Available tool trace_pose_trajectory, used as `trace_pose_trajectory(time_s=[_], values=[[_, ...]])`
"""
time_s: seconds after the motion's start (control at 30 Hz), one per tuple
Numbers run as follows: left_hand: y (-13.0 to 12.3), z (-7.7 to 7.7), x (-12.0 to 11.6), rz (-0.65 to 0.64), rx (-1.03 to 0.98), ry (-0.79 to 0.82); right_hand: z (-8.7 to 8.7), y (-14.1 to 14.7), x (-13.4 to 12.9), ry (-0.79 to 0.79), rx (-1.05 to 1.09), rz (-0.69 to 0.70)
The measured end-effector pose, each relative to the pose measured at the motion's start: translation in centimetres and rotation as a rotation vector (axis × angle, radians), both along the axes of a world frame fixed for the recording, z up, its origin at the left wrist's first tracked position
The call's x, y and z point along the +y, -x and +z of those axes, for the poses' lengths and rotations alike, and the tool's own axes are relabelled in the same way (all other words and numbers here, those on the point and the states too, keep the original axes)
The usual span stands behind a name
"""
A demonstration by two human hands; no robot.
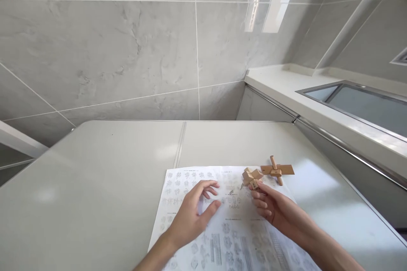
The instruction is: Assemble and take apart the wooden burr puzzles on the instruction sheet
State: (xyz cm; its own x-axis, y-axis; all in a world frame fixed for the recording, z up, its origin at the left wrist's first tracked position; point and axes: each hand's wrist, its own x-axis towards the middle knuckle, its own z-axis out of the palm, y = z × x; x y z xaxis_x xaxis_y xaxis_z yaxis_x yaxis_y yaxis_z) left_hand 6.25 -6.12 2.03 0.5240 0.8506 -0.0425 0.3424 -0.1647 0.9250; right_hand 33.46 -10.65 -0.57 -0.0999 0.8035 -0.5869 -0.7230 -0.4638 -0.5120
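My right hand [270, 205] pinches a small light wooden puzzle piece [253, 183] between thumb and fingers. That piece touches or overlaps other light wooden puzzle pieces [249, 175] just beyond the fingertips; whether they are joined I cannot tell. Over the left half of a printed instruction sheet [178, 206], my left hand [197, 211] hovers or rests with fingers curved and apart, nothing between them. A cross-shaped wooden assembly [276, 171] of crossed sticks and a flat brown strip lies to the right of the pieces, past the sheet's edge.
The sheet lies on a pale table [95, 186] with a seam running across it. Behind stands a grey tiled wall [127, 51]. On the right, a white counter [273, 78] holds a metal-framed inset [359, 97]. Part of a shelf [19, 139] shows at the left edge.
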Motion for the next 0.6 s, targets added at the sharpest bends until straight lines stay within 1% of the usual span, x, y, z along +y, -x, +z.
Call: trace_pose_trajectory(time_s=[0.17,0.27,0.33,0.43,0.5,0.6], values=[[1.0,0.7,0.9,0.073,0.022,-0.1,0.3,-0.3,1.8,-0.024,0.024,-0.07],[2.8,0.9,1.1,0.124,0.066,-0.141,0.9,0.1,1.5,-0.045,0.011,-0.098],[4.7,0.9,0.7,0.162,0.112,-0.151,1.5,0.9,0.2,-0.066,-0.012,-0.099],[8.2,0.6,-0.6,0.203,0.232,-0.191,1.8,2.9,-3.3,-0.111,-0.076,-0.059],[10.6,0.0,-2.1,0.209,0.324,-0.232,1.3,4.4,-6.0,-0.203,-0.323,0.058],[13.2,-1.4,-5.0,0.274,0.416,-0.262,-0.7,6.1,-9.7,-0.326,-0.684,0.118]])
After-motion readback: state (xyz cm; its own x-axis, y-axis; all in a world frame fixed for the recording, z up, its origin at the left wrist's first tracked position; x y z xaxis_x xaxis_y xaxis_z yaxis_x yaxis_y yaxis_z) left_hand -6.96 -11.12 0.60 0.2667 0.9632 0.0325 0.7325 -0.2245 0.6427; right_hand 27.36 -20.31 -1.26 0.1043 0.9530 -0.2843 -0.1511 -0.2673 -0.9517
